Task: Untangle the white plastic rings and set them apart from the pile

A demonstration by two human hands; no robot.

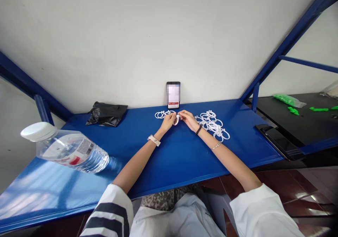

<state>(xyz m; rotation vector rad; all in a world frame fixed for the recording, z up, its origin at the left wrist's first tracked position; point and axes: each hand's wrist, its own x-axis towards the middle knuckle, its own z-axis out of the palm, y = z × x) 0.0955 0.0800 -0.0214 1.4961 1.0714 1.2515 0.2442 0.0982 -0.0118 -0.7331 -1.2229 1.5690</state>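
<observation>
Between my two hands, a little above the blue table, is a white ring with a small knob on top. My left hand pinches its left side with closed fingers. From the right, my right hand has its fingertips pressed together at the ring's top. Several similar white rings lie just beyond my left hand, partly covered by it. A larger heap of white rings is spread to the right of my right hand.
A phone leans against the wall at the back. To the left lie a black plastic bag and a large water bottle. A dark glossy phone-like object rests at the right edge. Green pieces are on a black table beyond.
</observation>
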